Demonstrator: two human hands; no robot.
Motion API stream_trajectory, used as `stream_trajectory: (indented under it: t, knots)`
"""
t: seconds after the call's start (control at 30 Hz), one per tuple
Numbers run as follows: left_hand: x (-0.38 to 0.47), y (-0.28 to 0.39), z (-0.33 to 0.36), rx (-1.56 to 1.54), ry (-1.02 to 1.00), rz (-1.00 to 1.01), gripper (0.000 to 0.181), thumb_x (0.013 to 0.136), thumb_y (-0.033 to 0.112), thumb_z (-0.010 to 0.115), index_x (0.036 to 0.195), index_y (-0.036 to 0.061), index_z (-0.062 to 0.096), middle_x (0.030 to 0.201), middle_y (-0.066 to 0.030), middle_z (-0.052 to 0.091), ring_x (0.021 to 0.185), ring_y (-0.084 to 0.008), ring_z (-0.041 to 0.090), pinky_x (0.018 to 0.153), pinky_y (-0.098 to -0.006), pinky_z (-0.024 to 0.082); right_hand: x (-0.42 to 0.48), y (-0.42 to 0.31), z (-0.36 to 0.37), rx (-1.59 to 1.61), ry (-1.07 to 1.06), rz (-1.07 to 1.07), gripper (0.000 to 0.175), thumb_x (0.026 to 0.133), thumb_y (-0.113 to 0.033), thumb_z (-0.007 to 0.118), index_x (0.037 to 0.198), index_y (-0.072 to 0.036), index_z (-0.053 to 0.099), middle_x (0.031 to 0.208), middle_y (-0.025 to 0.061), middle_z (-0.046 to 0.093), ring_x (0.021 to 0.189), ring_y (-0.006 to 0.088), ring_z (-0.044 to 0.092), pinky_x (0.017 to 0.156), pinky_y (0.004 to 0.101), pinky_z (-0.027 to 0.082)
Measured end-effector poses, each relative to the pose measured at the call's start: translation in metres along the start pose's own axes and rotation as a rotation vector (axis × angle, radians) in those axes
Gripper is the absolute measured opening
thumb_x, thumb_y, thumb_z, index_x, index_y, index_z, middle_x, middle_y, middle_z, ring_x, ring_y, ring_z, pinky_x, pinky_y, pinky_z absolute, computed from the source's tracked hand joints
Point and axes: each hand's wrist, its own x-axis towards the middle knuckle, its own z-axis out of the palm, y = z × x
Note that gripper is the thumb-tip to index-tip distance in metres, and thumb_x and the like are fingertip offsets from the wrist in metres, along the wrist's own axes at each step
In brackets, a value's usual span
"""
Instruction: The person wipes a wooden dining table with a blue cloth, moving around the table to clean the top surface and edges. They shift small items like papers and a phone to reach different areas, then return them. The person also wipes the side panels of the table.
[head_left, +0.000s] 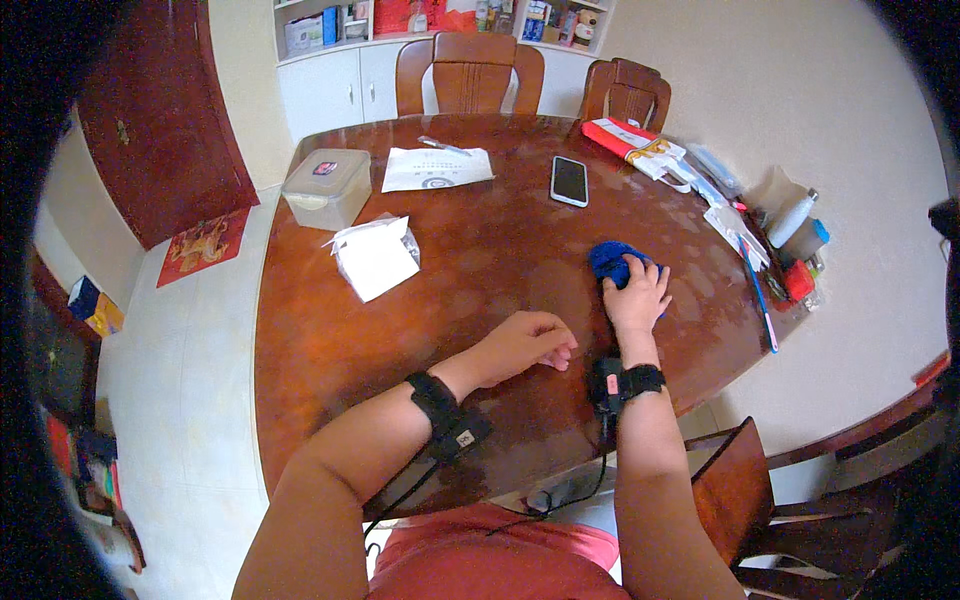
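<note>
My right hand (634, 300) presses on a bunched blue cloth (611, 259) toward the right side of the brown wooden table (465, 255). Its fingers spread and curl over the cloth, hiding much of it. Left of it, my left hand (529, 343) is at the table's near half with fingers loosely curled together, and nothing shows in it. Whether it touches the tabletop is unclear. Beyond the cloth lies a smartphone (569, 181) with a pale case. Black straps with small boxes and cables circle both wrists.
At left stand a lidded plastic container (330, 191) and white papers with clear wrapping (379, 259). A printed sheet (437, 171) and pen lie behind. Along the right edge are a red bag (619, 139), bottles (793, 219) and a blue stick (757, 292). Wooden chairs (472, 71) surround the table.
</note>
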Motion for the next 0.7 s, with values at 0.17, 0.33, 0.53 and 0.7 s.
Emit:
stream_trajectory:
  t: [0.17,0.33,0.53,0.7]
  knots:
    - [0.002,-0.004,-0.003,-0.019,-0.022,-0.011,0.023,0.096,0.019,0.053,0.097,-0.0016,0.062,0.087,-0.0081,0.064,0.079,-0.0167,0.065,0.075,-0.0284,0.054,0.005,0.003,0.005,-0.039,-0.038,-0.011,0.056,0.076,-0.029,0.072,0.128,-0.026,0.052,0.141,0.0072,0.043,0.140,0.0361,0.023,0.109,0.0624,0.022]
    - [0.002,-0.005,-0.007,-0.062,-0.054,-0.008,0.027,0.097,0.023,0.055,0.102,-0.0031,0.061,0.090,-0.0084,0.064,0.082,-0.0170,0.065,0.079,-0.0309,0.056,0.003,0.010,0.013,-0.019,0.059,-0.102,0.049,0.076,-0.024,0.072,0.122,-0.019,0.055,0.133,0.0105,0.048,0.136,0.0385,0.030,0.108,0.0606,0.026]
    - [0.002,-0.004,-0.015,-0.149,0.022,0.086,0.024,0.094,0.019,0.057,0.099,-0.0033,0.061,0.089,-0.0103,0.063,0.080,-0.0191,0.065,0.078,-0.0313,0.057,-0.003,0.022,-0.005,0.084,-0.034,-0.380,0.042,0.071,-0.012,0.072,0.112,-0.010,0.059,0.120,0.0169,0.055,0.126,0.0429,0.041,0.107,0.0474,0.034]
    - [0.005,0.003,-0.019,-0.510,0.591,0.286,0.020,0.090,0.017,0.055,0.085,-0.0003,0.063,0.076,-0.0078,0.060,0.067,-0.0174,0.061,0.062,-0.0291,0.053,-0.081,0.045,-0.059,0.301,-0.287,-0.844,0.043,0.065,-0.002,0.072,0.105,-0.008,0.061,0.118,0.0172,0.056,0.128,0.0413,0.040,0.109,0.0499,0.032]
